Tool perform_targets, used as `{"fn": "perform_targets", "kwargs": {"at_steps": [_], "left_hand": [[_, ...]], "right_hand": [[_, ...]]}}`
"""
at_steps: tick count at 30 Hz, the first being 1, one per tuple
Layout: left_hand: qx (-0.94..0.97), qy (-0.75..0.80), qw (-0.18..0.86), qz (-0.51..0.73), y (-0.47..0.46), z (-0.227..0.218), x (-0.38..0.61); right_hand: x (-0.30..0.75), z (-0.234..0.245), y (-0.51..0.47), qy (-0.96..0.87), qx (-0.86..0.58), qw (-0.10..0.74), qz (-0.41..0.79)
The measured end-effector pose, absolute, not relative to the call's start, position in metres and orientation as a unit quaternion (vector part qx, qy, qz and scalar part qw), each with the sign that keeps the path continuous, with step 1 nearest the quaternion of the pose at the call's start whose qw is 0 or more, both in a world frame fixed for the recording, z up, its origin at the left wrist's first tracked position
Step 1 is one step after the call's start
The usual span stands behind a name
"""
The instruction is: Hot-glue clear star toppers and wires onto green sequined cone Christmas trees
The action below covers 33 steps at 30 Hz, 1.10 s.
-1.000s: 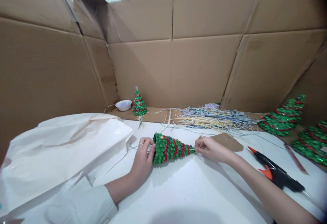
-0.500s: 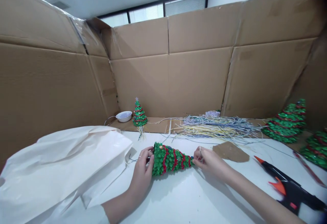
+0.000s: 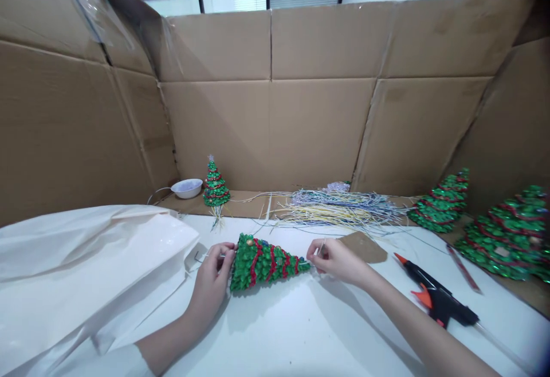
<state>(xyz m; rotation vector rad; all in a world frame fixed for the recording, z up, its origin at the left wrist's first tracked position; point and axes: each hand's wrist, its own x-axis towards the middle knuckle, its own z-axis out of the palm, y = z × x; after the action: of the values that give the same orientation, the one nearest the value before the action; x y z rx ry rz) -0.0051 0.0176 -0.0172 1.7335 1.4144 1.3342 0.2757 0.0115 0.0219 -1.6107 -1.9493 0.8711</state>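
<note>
A small green Christmas tree (image 3: 262, 262) with red garland and coloured balls lies on its side over the white table, tip to the right. At its wide base, my left hand (image 3: 218, 265) is closed with fingers and thumb holding the bottom end; thin wires stick out past the fingers on the left. Just off the tip, my right hand (image 3: 329, 258) pinches a thin white wire (image 3: 304, 262) that runs to the treetop. Part of the wire is hidden by the fingers.
A glue gun (image 3: 438, 294) and a red stick-like tool (image 3: 464, 269) lie right, near a cardboard scrap (image 3: 364, 247). Wire bundles (image 3: 344, 208) stretch along the back. Finished trees (image 3: 442, 202) stand right, a small tree (image 3: 216, 185) and bowl (image 3: 187, 188) back left. White plastic sheeting (image 3: 94, 256) covers the left.
The view has turned to the right, so everything sits further left. My right hand has drawn slightly away from the treetop, and white wire now shows between them.
</note>
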Motion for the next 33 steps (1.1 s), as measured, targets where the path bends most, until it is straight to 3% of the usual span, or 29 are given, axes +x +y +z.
{"fn": "perform_targets", "kwargs": {"at_steps": [5, 10, 19, 33], "left_hand": [[0.607, 0.525, 0.289, 0.522, 0.019, -0.016, -0.003], [0.595, 0.544, 0.294, 0.513, 0.016, -0.012, 0.000], [0.603, 0.534, 0.272, 0.526, 0.017, -0.013, -0.001], [0.659, 0.518, 0.214, 0.501, 0.018, -0.018, -0.004]], "right_hand": [[0.278, 0.018, 0.014, -0.678, -0.535, 0.286, 0.415], [0.276, 0.010, 0.018, -0.654, -0.545, 0.334, 0.403], [0.288, 0.037, 0.008, -0.664, -0.543, 0.208, 0.470], [0.298, 0.051, 0.006, -0.604, -0.527, 0.263, 0.537]]}}
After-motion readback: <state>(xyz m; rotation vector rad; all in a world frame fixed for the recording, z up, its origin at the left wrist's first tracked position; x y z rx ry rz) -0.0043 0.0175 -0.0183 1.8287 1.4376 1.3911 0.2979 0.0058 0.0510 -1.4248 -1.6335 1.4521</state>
